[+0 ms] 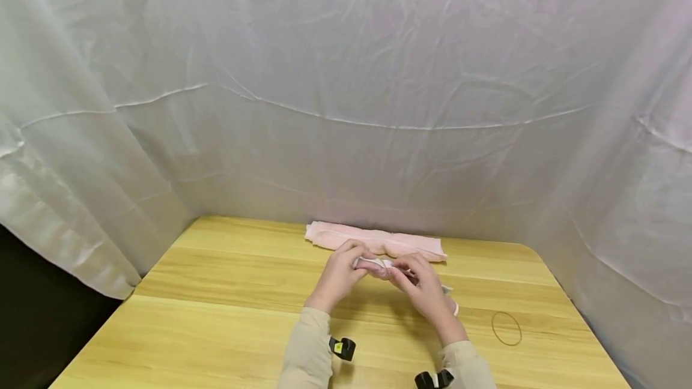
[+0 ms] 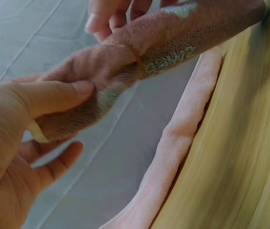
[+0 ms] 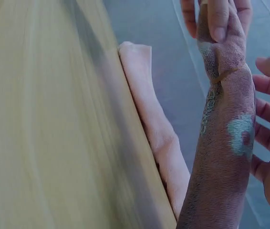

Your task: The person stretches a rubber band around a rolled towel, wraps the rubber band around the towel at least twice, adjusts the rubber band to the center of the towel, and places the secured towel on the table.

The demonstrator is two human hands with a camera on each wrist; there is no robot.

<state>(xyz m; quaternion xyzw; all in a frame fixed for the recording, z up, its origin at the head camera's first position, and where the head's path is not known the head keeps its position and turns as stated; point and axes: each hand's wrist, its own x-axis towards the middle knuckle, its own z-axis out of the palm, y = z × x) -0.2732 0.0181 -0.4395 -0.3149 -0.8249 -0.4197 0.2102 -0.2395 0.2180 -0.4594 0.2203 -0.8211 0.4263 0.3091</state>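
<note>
A rolled towel [image 2: 173, 43], dusky pink with pale green patches, is held up above the table. Around it, near one end, sits a rubber band [image 3: 225, 75] that narrows the roll. My left hand [image 1: 339, 272] pinches the end close to the band, thumb on top and fingertips partly hidden beneath. Beside the longer part is my right hand [image 1: 424, 290]; in the right wrist view its fingers [image 3: 268, 112] are spread and loosely bent, reaching the towel's edge without closing round it. Part of the roll is hidden behind the right hand in the head view.
A second roll, a light pink towel [image 1: 378, 240], lies along the back edge of the wooden table [image 1: 216, 317]. To the right lies a loose rubber band [image 1: 506, 328]. Pale grey curtains [image 1: 346, 107] hang at the back and both sides.
</note>
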